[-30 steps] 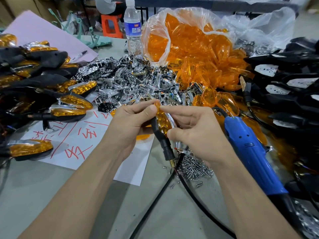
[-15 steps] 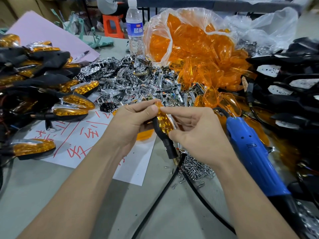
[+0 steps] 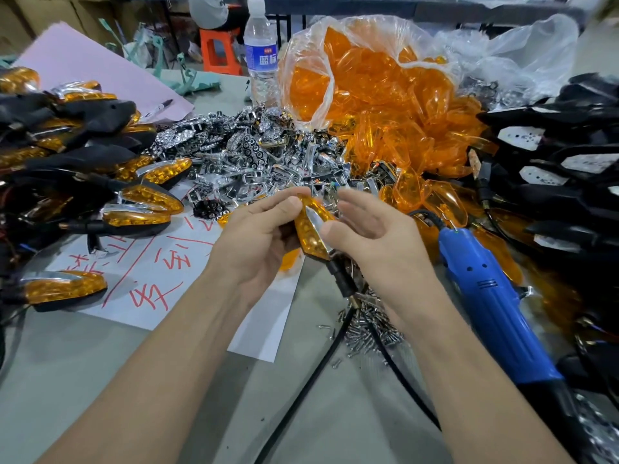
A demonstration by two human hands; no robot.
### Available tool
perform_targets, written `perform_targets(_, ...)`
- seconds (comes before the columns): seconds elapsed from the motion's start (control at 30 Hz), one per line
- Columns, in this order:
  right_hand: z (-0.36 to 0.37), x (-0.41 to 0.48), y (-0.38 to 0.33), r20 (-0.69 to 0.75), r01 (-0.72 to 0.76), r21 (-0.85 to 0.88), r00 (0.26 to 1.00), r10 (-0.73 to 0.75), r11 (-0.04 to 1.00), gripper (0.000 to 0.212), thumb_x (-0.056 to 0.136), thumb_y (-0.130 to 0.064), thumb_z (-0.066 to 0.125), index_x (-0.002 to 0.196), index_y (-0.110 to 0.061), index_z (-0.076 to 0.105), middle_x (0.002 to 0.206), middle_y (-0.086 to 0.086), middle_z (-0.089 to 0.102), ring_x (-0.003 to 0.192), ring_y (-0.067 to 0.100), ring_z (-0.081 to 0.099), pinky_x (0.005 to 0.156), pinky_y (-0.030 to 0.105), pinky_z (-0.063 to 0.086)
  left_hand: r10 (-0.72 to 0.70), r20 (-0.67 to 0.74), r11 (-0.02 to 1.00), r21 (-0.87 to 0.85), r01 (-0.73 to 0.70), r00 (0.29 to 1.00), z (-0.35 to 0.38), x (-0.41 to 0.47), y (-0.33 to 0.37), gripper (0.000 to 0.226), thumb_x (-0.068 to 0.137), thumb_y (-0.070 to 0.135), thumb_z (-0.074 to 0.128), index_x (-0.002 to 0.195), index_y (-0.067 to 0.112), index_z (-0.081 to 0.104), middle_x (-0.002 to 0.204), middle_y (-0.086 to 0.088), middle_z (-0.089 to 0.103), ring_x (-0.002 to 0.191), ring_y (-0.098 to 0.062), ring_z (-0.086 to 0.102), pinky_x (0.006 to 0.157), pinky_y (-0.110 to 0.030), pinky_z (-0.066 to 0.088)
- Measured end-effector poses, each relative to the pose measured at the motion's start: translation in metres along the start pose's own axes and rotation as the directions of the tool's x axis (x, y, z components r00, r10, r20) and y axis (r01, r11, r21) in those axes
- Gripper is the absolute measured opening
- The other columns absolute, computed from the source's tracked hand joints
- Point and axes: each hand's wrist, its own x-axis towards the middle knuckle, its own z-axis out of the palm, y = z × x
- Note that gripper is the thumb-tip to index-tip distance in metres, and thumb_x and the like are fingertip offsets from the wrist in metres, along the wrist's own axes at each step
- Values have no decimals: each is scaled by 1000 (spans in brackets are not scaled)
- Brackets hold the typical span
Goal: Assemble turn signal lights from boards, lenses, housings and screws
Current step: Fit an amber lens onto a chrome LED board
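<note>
Bare left hand (image 3: 258,241) and right hand (image 3: 380,244) on bare forearms (image 3: 167,346), thumbnails short.

One head-worn wide-angle view, forward and downward, close over the table (image 3: 67,363).

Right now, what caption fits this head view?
Left hand holds an amber light, right hand open beside it, screws nearby.

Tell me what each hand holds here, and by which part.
The left hand grips a turn signal light by its amber lens end; the right hand holds nothing.
</note>
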Motion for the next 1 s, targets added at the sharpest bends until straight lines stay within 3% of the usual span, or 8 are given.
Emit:
perform_targets(0.07, 1, 0, 0, 104, -73, 65, 992, 66, 995, 38, 92, -17, 77, 128, -26, 70, 112, 12, 77, 98, 25, 74, 88, 46, 63, 25, 49, 1000, -19, -24, 998, 2, 0, 3, 23, 89, 10, 59, 109, 4, 70, 97, -10, 77, 78, -21, 71, 70, -33, 60)
perform_targets(0.1, 3, 0, -1, 151, -92, 122, 986, 73, 988, 30, 94, -15, 75, 122, -24, 73, 100, 16, 77, 86, 29, 72, 76, 39, 64, 47, 75, 999, -14, -46, 996, 2, 0, 6, 25, 87, 10, 59, 109, 4, 70, 99, -10, 77, 79, -21, 71, 70, -32, 60)
perform_targets(0.17, 3, 0, -2, 155, -64, 155, 987, 40, 986, 23, 91, -12, 75, 109, -26, 79, 82, 11, 73, 73, 22, 65, 66, 27, 58, 100, 103, 994, 37, -104, 990, -1, 0, 9, 23, 90, 6, 58, 106, 6, 74, 102, -11, 76, 84, -23, 70, 74, -33, 61)
perform_targets(0.3, 2, 2, 4, 69, 11, 68, 997, -16, 998, 34, 74, -23, 79, 103, -41, 81, 85, 2, 80, 76, 24, 73, 81, 48, 62, 84, 75, 980, 173, -96, 994, -2, -4, 6, 25, 87, 25, 65, 105, 13, 78, 98, -7, 78, 84, -21, 72, 71, -32, 62)
perform_targets(0.43, 2, 4, 9, 34, 25, 67, 999, -27, 997, 52, 65, -28, 84, 116, -34, 78, 93, 0, 81, 93, 34, 77, 91, 58, 59, 73, 109, 975, 201, -94, 991, -3, -4, 9, 25, 80, 25, 67, 98, 13, 80, 92, -13, 77, 82, -23, 74, 68, -31, 61)
perform_targets(0.67, 3, 2, 8, 12, 83, 6, 996, -83, 997, 50, 68, -25, 81, 118, -32, 78, 93, -4, 81, 93, 29, 77, 91, 55, 59, 121, 104, 974, 178, -138, 987, -4, -4, 8, 20, 77, 22, 70, 89, 13, 83, 88, -15, 76, 79, -25, 73, 68, -34, 61)
perform_targets(0.83, 5, 0, 5, -27, 185, -71, 982, -187, 980, 39, 81, -28, 74, 119, -37, 75, 102, -13, 80, 97, 12, 75, 91, 48, 60, 178, 146, 968, 153, -200, 973, -1, -3, 3, 26, 82, 17, 69, 103, 5, 78, 94, -16, 74, 86, -26, 69, 75, -38, 61)
perform_targets(1.0, 7, 0, 2, -86, 216, -39, 972, -218, 976, 43, 78, -20, 76, 120, -27, 78, 105, -15, 79, 102, 9, 75, 93, 44, 60, 40, 172, 991, 120, -61, 984, -1, -2, 4, 26, 95, 33, 62, 108, 22, 82, 106, -11, 71, 95, -23, 66, 81, -34, 61)
